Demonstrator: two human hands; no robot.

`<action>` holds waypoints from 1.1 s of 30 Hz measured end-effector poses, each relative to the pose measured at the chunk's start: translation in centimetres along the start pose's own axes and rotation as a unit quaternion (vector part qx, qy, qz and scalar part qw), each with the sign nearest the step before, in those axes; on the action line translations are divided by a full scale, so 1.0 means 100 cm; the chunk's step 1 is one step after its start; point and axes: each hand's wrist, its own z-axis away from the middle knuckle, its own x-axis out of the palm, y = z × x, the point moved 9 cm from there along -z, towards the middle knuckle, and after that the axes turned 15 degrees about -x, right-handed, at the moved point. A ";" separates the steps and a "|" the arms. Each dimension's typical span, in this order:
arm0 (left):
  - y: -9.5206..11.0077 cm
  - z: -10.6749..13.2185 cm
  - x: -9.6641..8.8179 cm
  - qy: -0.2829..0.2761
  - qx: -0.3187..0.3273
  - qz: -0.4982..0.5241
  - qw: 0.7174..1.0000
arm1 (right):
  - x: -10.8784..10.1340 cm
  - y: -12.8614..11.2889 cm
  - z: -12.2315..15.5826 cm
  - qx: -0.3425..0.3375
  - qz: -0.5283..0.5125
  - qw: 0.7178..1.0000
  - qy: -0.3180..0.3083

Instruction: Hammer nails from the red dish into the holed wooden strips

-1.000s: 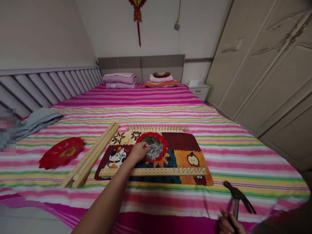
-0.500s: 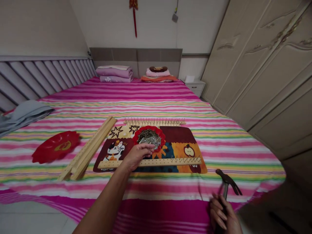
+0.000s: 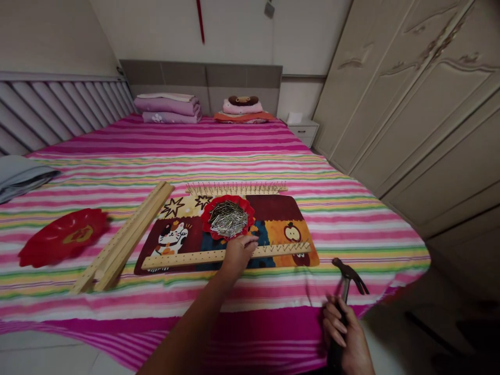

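My left hand (image 3: 239, 255) is pinched over a light wooden strip (image 3: 187, 259) with a row of holes. A nail seems to be between its fingertips, though it is mostly hidden. Several nails (image 3: 291, 247) stand slanted in the strip's right part. Just beyond my hand, a red scalloped dish (image 3: 205, 221) holds a heap of loose nails (image 3: 229, 217). My right hand (image 3: 344, 330) grips a claw hammer (image 3: 347, 271) by its dark handle, off the mat's right front corner, head up.
The strip and dish rest on a patterned mat (image 3: 273, 208) on a striped bed. Behind it lies another strip (image 3: 236, 191) bristling with upright nails. To the left are wooden strips (image 3: 125, 237) and a red tray (image 3: 64, 237). A wardrobe (image 3: 422, 120) borders the right side.
My left hand has moved from the nail dish toward me and right, to the wooden strip near the standing nails. My right hand still holds the hammer. The view has shifted slightly.
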 end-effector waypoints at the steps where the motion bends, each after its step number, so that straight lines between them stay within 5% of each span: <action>1: 0.003 0.000 0.000 0.012 0.021 -0.032 0.999 | 0.000 0.000 0.000 -0.002 0.002 1.000 -0.001; 14: 0.021 0.005 0.010 0.038 0.101 -0.170 0.980 | 0.008 -0.005 0.005 -0.062 0.131 0.989 -0.006; 20: 0.018 0.011 0.011 0.054 0.114 -0.176 0.976 | 0.041 -0.008 0.047 -0.129 0.365 0.921 -0.042; 26: 0.019 0.014 0.010 0.063 0.140 -0.187 0.970 | 0.111 0.013 0.060 -0.133 0.483 0.839 -0.213; 29: 0.019 0.012 0.011 0.071 0.144 -0.194 0.968 | 0.127 0.028 0.059 -0.126 0.519 0.799 -0.276; 33: 0.018 0.013 0.015 0.080 0.153 -0.196 0.965 | 0.100 0.029 0.061 -0.082 0.487 0.849 -0.189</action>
